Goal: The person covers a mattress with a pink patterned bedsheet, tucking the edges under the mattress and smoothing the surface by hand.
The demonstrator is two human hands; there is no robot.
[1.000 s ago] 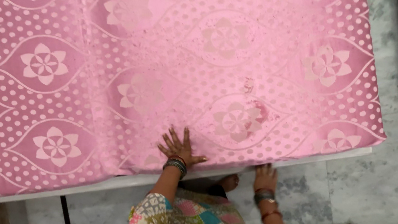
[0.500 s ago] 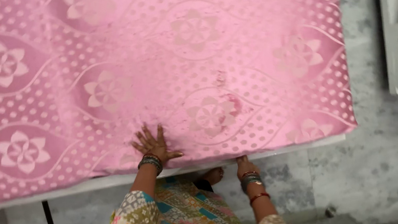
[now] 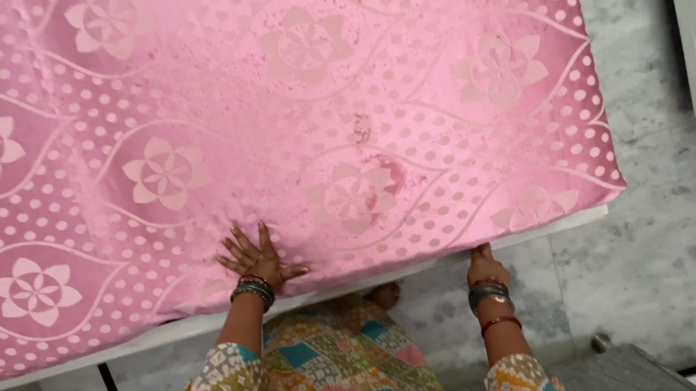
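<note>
Presently: left hand (image 3: 256,257) fingers splayed flat, pressing pink patterned sheet (image 3: 288,109) just inside the near edge; right hand (image 3: 484,265) curled over that edge toward the corner — grip hidden. Sheet spread ahead over white mattress (image 3: 565,228), long axis left-right.

Our right hand (image 3: 485,265) now sits further right along the edge of the pink flower-patterned bedsheet (image 3: 290,91), well apart from our left hand (image 3: 256,257)
</note>
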